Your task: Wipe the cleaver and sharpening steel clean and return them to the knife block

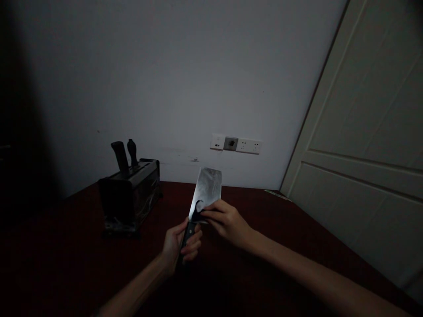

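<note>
My left hand (181, 248) is wrapped round the dark handle of a broad cleaver (207, 189), holding it upright over the dark red table (271, 229). The silver blade points up and away from me. My right hand (224, 220) pinches a small dark curved object (197, 212) against the lower part of the blade, just above the handle. What that object is I cannot make out.
A dark knife block (130, 196) stands on the table at the left, with two black handles (127, 156) sticking out. Wall sockets (236, 144) sit low on the white wall behind. A pale door (363, 145) closes the right side. The room is dim.
</note>
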{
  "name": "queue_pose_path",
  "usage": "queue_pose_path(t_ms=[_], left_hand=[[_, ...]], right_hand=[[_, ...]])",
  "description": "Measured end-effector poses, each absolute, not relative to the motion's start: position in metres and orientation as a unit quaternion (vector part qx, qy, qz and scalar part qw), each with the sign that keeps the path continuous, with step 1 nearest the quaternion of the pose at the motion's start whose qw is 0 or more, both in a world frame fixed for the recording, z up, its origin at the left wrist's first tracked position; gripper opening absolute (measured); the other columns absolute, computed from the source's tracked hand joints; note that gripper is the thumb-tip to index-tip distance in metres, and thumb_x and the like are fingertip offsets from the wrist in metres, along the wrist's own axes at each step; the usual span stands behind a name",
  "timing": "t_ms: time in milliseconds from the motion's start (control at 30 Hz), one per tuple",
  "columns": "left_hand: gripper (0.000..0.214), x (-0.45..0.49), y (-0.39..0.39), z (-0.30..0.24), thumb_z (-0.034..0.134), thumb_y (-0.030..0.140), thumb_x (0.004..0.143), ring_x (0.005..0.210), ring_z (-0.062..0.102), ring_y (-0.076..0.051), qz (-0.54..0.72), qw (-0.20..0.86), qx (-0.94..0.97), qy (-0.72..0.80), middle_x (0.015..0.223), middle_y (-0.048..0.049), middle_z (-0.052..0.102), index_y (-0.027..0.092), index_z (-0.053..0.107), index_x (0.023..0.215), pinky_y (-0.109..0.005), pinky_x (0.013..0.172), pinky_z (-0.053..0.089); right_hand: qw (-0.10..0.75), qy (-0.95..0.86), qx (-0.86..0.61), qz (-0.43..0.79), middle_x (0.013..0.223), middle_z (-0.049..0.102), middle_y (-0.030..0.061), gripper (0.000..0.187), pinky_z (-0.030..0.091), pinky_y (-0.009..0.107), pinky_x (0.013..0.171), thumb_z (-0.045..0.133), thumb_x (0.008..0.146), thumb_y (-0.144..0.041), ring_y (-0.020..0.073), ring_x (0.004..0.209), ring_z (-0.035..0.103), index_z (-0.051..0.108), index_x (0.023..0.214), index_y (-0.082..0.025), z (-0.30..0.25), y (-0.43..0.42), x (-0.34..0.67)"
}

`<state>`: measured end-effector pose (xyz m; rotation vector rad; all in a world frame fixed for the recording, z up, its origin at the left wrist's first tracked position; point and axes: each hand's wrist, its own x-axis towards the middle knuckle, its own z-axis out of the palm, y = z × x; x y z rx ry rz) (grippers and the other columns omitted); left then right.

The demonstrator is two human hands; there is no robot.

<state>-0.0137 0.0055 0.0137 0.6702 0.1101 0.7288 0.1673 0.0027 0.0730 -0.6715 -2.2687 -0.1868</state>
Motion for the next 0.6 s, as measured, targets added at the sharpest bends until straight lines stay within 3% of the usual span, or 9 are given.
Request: queue_pose_path(t_ms=[167,333,433,600], left_hand=[[0.036,-0.011,0.002,0.016,0.031,0.036,0.088,0.031,0.011,-0.003,0.346,0.886,0.301,0.066,0.046,0.0056,0.031,0.012,0.050,0.068,-0.014,0.025,0.021],[0.040,-0.012,0.004,0.016,0.027,0.037,0.089,0.032,0.011,-0.003,0.372,0.876,0.294,0.083,0.046,0.0051,0.032,0.012,0.049,0.066,-0.014,0.026,0.021],[0.037,-0.011,0.005,0.014,0.033,0.038,0.088,0.031,0.012,-0.003,0.371,0.876,0.301,0.069,0.046,0.0054,0.033,0.012,0.048,0.065,-0.014,0.026,0.022],[0.029,-0.006,0.002,0.007,0.046,0.039,0.082,0.030,0.017,-0.003,0.304,0.895,0.327,-0.008,0.048,0.0059,0.036,0.012,0.051,0.074,-0.015,0.026,0.023]], right_hand=[[0.430,-0.830,-0.333,-0.128,0.092,0.063,0.0092,0.021,0.050,0.036,0.074,0.055,0.082,-0.017,0.0191,0.085,0.057,0.066,0.099,-0.020,0.094,0.032,0.193],[0.385,-0.876,-0.274,-0.100,0.096,0.063,0.0085,0.028,0.051,0.034,0.071,0.051,0.083,-0.013,0.0184,0.087,0.055,0.062,0.108,-0.021,0.069,0.001,0.178],[0.369,-0.891,-0.252,-0.083,0.098,0.063,0.0083,0.031,0.051,0.033,0.071,0.050,0.083,-0.011,0.0180,0.088,0.055,0.060,0.110,-0.020,0.061,-0.008,0.174],[0.429,-0.830,-0.333,-0.125,0.091,0.062,0.0082,0.021,0.050,0.036,0.074,0.055,0.081,-0.015,0.0193,0.084,0.058,0.066,0.098,-0.021,0.099,0.041,0.201]])
